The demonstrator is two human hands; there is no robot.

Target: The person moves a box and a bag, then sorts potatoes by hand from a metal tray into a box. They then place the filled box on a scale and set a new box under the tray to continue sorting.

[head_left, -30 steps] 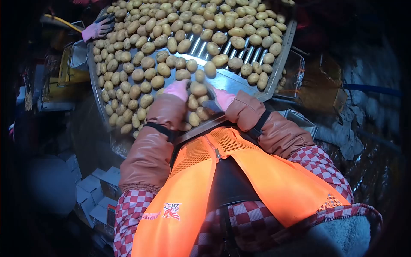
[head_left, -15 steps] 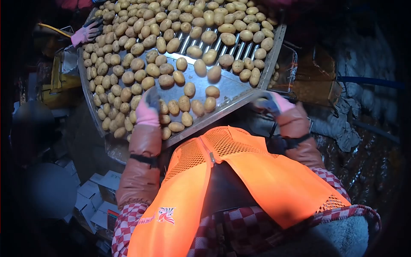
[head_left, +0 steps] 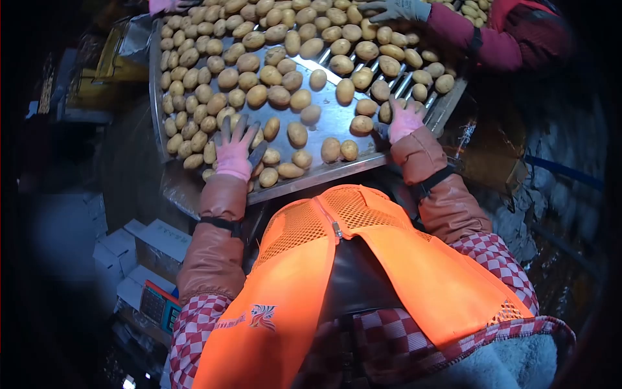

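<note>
Many potatoes [head_left: 278, 96] lie on a metal sorting table [head_left: 324, 141] with a section of metal rollers [head_left: 402, 83]. My left hand [head_left: 236, 149], in a pink and grey glove, rests among the potatoes near the front left, its fingers spread. My right hand [head_left: 404, 120], gloved the same way, is over the right front part of the table, at the lower end of the rollers. Its fingers are apart and touch a potato [head_left: 385, 113] beside them; no grip on it shows.
A co-worker's grey-gloved hand [head_left: 395, 10] reaches in from the top right, and another person's pink-gloved hand [head_left: 170, 6] is at the top left. White boxes [head_left: 162, 241] and a calculator [head_left: 159, 305] sit at the lower left. A blue hose [head_left: 564, 170] runs at the right.
My right hand has moved from the table's right front edge onto the potatoes. My left hand's fingers have spread. A co-worker's arm has entered at the top right, and the view has shifted.
</note>
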